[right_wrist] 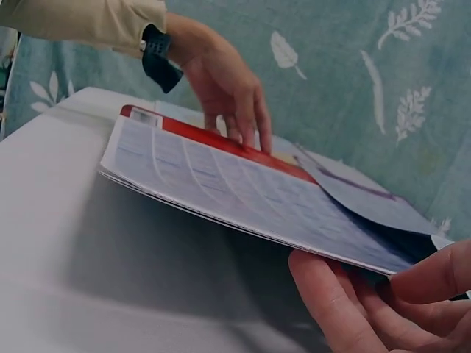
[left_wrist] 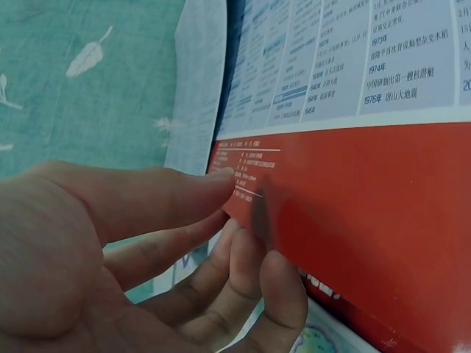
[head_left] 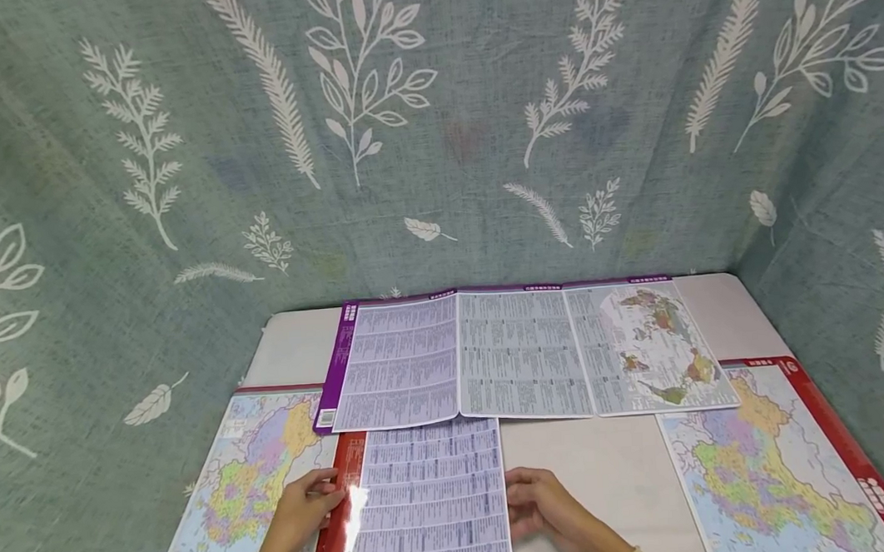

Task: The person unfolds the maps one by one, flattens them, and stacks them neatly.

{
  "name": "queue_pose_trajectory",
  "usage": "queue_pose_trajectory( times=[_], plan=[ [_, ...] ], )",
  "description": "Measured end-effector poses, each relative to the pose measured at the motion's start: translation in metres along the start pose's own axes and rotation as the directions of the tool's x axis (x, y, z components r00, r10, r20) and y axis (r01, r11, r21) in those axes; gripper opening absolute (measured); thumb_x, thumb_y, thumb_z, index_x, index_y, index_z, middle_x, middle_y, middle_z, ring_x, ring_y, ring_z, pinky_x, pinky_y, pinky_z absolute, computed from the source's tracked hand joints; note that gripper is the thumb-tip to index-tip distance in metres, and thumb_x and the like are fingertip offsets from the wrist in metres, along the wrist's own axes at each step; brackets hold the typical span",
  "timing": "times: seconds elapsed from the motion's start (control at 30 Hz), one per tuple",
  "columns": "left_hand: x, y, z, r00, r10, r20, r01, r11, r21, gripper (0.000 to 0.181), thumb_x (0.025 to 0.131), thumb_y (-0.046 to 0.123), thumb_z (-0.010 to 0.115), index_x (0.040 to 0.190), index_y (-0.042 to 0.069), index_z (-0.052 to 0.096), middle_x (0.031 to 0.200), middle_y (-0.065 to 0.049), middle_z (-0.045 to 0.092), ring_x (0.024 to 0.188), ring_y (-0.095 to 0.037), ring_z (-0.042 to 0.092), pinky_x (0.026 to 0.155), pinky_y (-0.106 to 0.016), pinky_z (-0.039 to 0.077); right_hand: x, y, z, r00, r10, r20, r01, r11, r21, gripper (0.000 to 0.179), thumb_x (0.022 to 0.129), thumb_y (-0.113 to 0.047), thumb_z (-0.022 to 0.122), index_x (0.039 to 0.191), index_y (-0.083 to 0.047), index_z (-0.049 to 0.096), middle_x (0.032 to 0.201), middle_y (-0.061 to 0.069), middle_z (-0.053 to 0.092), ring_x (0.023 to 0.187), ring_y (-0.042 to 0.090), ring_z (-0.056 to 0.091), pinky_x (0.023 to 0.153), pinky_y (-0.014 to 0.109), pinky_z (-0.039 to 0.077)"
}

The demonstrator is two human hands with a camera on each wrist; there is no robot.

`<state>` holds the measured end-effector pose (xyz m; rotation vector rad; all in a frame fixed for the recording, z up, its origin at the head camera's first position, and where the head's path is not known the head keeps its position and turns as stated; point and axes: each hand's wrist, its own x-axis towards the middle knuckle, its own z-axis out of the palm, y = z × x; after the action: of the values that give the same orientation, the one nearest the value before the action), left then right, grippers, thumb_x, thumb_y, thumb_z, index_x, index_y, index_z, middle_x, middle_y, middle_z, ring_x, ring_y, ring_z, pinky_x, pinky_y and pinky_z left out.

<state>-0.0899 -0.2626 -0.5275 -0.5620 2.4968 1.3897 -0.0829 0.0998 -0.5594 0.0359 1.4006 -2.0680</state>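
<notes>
Seen from the head view, we have a folded chart with a red edge strip [head_left: 431, 502] lying in the near middle of the worktop [head_left: 596, 489], between the two hands. The left hand [head_left: 298, 513] pinches the red strip along the chart's left side; in the left wrist view we find its thumb on the upper face and its other fingers curled below. The right hand [head_left: 538, 503] grips the opposite side, and from its wrist we note the thumb at the edge and a finger beneath. In that same view the chart's right side stands raised above the surface, with a shadow below and several layers visible along the edge. We observe its far end passing under an unfolded purple-edged chart [head_left: 517, 355], whose three panels of text end at the right in a small world map. To the left we see a coloured map [head_left: 250, 478], partly covered by both charts; to the right, a second map with a red side band [head_left: 782, 466], its far left corner overlapped by the purple-edged chart. Behind hangs a green leaf-patterned cloth [head_left: 472, 141].
</notes>
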Motion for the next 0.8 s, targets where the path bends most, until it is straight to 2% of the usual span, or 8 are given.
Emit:
queue_pose_trajectory(
  times=[0.17,0.37,0.57,0.8],
  plan=[
    [-0.003,0.002,-0.003,1.0,-0.007,0.016,0.007,0.999,-0.04,0.04,0.085,0.005,0.066,0.122,-0.007,0.055,0.091,-0.01,0.058,0.072,-0.019,0.055,0.055,-0.032,0.051,-0.001,0.001,-0.001,1.0,0.015,0.025,-0.016,1.0,0.024,0.036,0.087,-0.003,0.048,0.119,0.014,0.05,0.097,0.014,0.066,0.079,0.021,0.065,0.062,0.034,0.057],
    [-0.007,0.0,-0.006,0.999,0.003,0.039,-0.001,0.999,-0.034,0.038,0.085,0.002,0.065,0.121,-0.007,0.056,0.09,-0.009,0.058,0.07,-0.02,0.055,0.053,-0.031,0.05,-0.002,0.004,0.0,0.998,0.03,0.052,-0.035,0.995,0.093,0.033,0.09,-0.004,0.045,0.119,0.012,0.05,0.1,0.018,0.066,0.088,0.03,0.067,0.063,0.039,0.057],
    [-0.01,-0.004,-0.006,0.999,-0.016,0.052,0.018,0.999,-0.036,0.034,0.085,0.003,0.065,0.117,-0.008,0.057,0.092,-0.01,0.058,0.073,-0.02,0.057,0.055,-0.034,0.051,-0.006,0.007,-0.001,0.997,0.046,0.054,-0.051,0.994,0.1,0.032,0.094,-0.009,0.043,0.119,0.011,0.05,0.095,0.017,0.064,0.086,0.029,0.067,0.061,0.038,0.057],
    [-0.015,-0.007,-0.005,0.997,-0.048,0.058,0.052,0.997,-0.055,0.028,0.085,0.004,0.064,0.111,-0.009,0.06,0.089,-0.01,0.06,0.073,-0.022,0.058,0.055,-0.036,0.052,-0.009,0.011,-0.002,0.995,0.057,0.077,-0.065,0.993,0.102,0.033,0.093,-0.007,0.041,0.12,0.011,0.05,0.097,0.018,0.063,0.086,0.029,0.067,0.061,0.038,0.057]
  ],
)
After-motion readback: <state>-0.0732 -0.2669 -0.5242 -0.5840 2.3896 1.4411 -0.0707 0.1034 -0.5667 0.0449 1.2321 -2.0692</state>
